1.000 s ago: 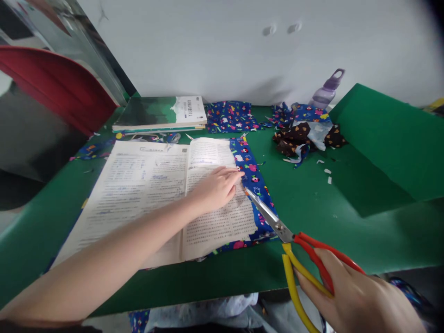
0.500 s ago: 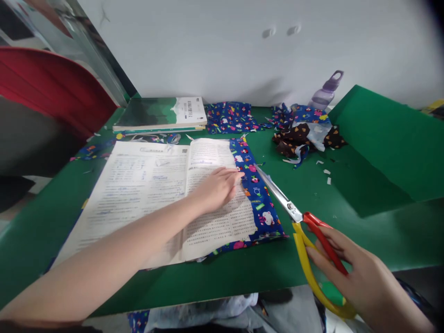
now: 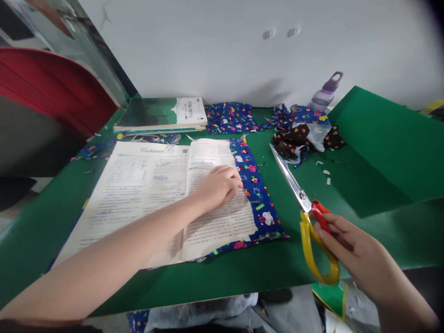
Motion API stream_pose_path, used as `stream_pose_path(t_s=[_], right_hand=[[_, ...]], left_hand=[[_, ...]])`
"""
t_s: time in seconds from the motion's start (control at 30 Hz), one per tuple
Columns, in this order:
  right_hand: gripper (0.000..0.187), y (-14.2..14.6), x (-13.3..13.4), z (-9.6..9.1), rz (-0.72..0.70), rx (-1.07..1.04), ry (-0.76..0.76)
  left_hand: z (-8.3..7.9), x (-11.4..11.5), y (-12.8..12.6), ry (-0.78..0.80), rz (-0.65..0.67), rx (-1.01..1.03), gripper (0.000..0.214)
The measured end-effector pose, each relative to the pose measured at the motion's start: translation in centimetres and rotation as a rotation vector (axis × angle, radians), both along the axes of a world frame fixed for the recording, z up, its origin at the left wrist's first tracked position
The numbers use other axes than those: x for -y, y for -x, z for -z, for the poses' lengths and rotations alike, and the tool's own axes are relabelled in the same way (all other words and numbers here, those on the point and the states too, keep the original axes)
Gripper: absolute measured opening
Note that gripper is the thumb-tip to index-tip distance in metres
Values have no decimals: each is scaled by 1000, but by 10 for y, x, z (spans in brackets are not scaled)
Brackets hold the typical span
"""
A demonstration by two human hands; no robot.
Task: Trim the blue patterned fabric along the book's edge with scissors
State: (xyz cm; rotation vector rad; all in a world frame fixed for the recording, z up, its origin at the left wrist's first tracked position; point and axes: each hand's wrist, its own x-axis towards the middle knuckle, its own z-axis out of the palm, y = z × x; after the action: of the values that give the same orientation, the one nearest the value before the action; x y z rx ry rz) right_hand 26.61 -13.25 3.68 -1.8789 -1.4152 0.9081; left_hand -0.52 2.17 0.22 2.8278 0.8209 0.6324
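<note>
An open printed book (image 3: 138,194) lies on the green table, with blue cartoon-print fabric (image 3: 262,199) folded over its right edge and showing along the bottom. My left hand (image 3: 218,187) rests on the right page, fingers loosely bent and their tips by the inner edge of the fabric. My right hand (image 3: 357,252) grips a pair of scissors (image 3: 298,189) by the red and yellow handles. The blades are together, pointing up and left, above the table to the right of the book and apart from the fabric.
Stacked books (image 3: 159,113) and a blue fabric piece (image 3: 231,118) lie at the back. Behind right are crumpled brown fabric scraps (image 3: 294,138), a purple bottle (image 3: 324,95) and a raised green panel (image 3: 385,143). Small white scraps (image 3: 326,172) dot the table; a red chair (image 3: 52,78) stands left.
The scissors have moved right and up, away from the fabric edge, and their handles have come together. My left fingers are more bent and drawn back slightly.
</note>
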Motion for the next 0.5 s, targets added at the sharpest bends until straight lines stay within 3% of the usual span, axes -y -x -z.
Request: stream_pose_path(t_s=[0.23, 0.5], right_hand=[[44, -5, -9, 8, 29, 22, 12], [38, -2, -15, 10, -97, 43, 55]], left_hand=[[-4, 6, 0, -60, 257, -91, 26], [-5, 5, 1, -48, 281, -156, 25]])
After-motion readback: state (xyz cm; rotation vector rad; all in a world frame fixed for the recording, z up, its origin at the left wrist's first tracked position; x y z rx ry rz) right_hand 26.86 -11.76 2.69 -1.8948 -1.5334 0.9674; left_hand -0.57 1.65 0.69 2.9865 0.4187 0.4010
